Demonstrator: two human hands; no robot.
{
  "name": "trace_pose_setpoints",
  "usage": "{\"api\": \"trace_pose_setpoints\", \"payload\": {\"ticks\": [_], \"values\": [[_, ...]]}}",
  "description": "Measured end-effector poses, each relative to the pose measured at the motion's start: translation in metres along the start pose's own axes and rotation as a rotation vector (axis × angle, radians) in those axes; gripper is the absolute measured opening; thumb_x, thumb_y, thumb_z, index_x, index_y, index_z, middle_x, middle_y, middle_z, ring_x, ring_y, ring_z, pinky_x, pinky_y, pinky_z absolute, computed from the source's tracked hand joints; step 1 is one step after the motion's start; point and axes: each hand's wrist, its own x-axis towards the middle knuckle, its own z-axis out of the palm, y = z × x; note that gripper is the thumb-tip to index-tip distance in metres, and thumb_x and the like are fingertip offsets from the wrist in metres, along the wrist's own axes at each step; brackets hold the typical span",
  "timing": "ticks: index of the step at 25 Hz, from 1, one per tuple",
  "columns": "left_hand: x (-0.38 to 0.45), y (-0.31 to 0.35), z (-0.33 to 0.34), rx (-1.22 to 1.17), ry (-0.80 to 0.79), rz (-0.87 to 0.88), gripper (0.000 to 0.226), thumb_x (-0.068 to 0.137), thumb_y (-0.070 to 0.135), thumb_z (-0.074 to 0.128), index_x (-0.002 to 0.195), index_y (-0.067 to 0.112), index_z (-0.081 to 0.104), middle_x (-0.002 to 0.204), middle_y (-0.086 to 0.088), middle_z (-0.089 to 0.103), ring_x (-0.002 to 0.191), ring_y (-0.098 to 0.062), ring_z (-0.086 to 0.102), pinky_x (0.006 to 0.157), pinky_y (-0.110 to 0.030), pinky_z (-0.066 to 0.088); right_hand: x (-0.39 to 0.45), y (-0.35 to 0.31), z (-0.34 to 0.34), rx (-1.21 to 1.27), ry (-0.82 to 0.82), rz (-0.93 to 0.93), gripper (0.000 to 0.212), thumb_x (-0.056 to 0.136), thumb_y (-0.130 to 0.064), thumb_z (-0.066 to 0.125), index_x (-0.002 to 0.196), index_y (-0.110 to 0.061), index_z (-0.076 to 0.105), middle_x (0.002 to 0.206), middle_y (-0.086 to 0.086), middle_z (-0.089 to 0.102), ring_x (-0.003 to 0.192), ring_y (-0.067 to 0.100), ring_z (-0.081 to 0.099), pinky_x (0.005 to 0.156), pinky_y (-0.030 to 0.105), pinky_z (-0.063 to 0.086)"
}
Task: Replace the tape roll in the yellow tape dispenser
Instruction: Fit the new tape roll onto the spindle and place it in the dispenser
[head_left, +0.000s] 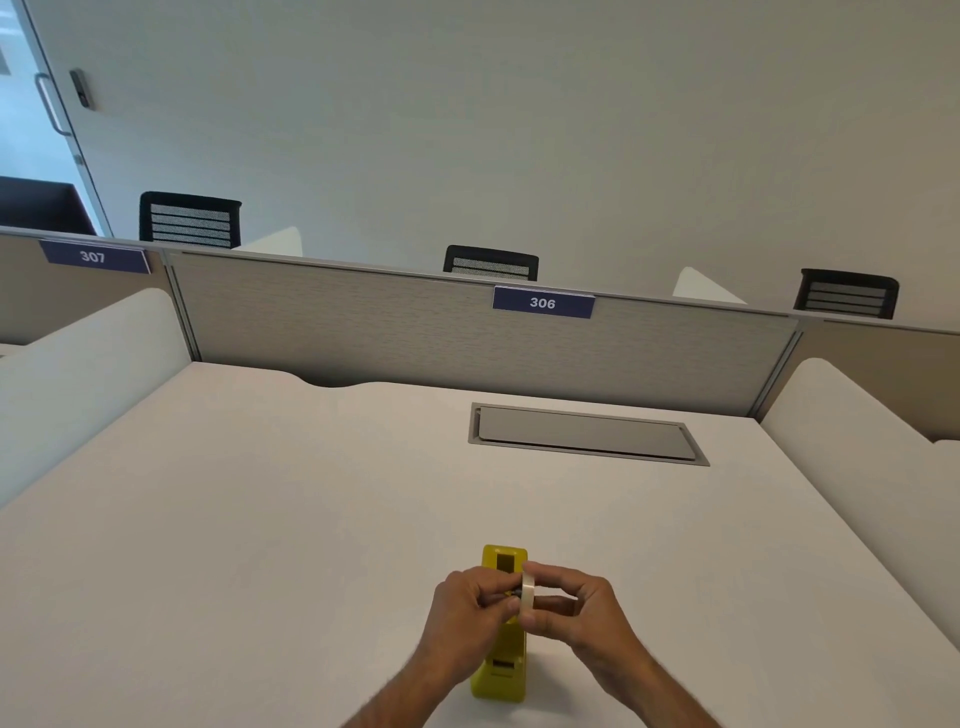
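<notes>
The yellow tape dispenser (501, 670) lies on the white desk (260, 519), lengthwise away from me, its middle hidden behind my hands. Just above it my right hand (574, 608) pinches a pale tape roll (528, 590) seen edge-on. My left hand (467, 605) meets the roll from the left, its fingertips closed on a small dark part at the roll's centre, perhaps the core. What that part is I cannot make out.
A grey flap cover (587, 434) is set into the desk at the back right. A grey partition (415, 332) with label 306 closes the far side, white side dividers stand left and right. Black chairs show beyond.
</notes>
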Motion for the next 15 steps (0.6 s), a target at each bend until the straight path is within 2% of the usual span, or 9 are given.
{"api": "trace_pose_setpoints", "payload": {"ticks": [2,5,8,11,13,15], "values": [[0.000,-0.003,0.000,-0.012,0.007,-0.009,0.043,0.089,0.008,0.066,0.099,0.049,0.075,0.104,0.022,0.072,0.094,0.009,0.064,0.075,-0.006,0.047,0.000,0.001,0.002,-0.057,0.020,0.002,0.064,0.056,-0.001,0.093,0.114,-0.018,0.072,0.113,0.007,0.074,0.101,0.029,0.071,0.077,0.039,0.060],[0.001,-0.008,0.001,-0.003,0.012,-0.028,0.046,0.089,0.005,0.064,0.105,0.048,0.073,0.106,0.021,0.072,0.093,0.005,0.066,0.078,-0.009,0.048,0.002,0.001,0.006,-0.209,0.075,0.002,0.059,0.063,0.005,0.089,0.111,-0.024,0.073,0.115,0.002,0.072,0.097,0.021,0.073,0.077,0.038,0.062],[0.005,-0.014,-0.001,0.013,0.050,-0.074,0.043,0.088,0.005,0.066,0.117,0.037,0.070,0.114,0.014,0.072,0.094,-0.001,0.068,0.079,-0.012,0.051,0.006,-0.001,0.010,-0.417,0.111,-0.020,0.057,0.063,-0.005,0.091,0.111,-0.030,0.072,0.114,-0.005,0.072,0.096,0.010,0.071,0.079,0.031,0.061],[0.011,-0.022,-0.005,0.110,0.069,-0.072,0.044,0.083,0.011,0.073,0.121,0.031,0.068,0.120,0.010,0.069,0.093,-0.001,0.066,0.070,-0.008,0.051,0.012,-0.003,0.013,-0.605,0.134,-0.049,0.056,0.064,-0.017,0.092,0.114,-0.032,0.069,0.113,-0.013,0.069,0.096,0.005,0.065,0.068,0.018,0.056],[0.014,-0.028,-0.009,0.228,0.059,-0.081,0.055,0.076,0.022,0.079,0.127,0.032,0.061,0.128,0.011,0.062,0.100,-0.003,0.060,0.078,-0.012,0.051,0.017,-0.004,0.013,-0.665,0.141,-0.067,0.056,0.064,-0.020,0.091,0.115,-0.032,0.069,0.112,-0.016,0.068,0.095,0.005,0.062,0.067,0.016,0.053],[0.016,-0.035,-0.011,0.372,0.003,-0.097,0.073,0.070,0.036,0.081,0.137,0.036,0.050,0.140,0.012,0.051,0.116,-0.007,0.051,0.096,-0.023,0.049,0.021,-0.006,0.013,-0.703,0.137,-0.081,0.055,0.065,-0.022,0.090,0.115,-0.033,0.069,0.110,-0.018,0.068,0.094,0.005,0.061,0.068,0.015,0.050]]}}
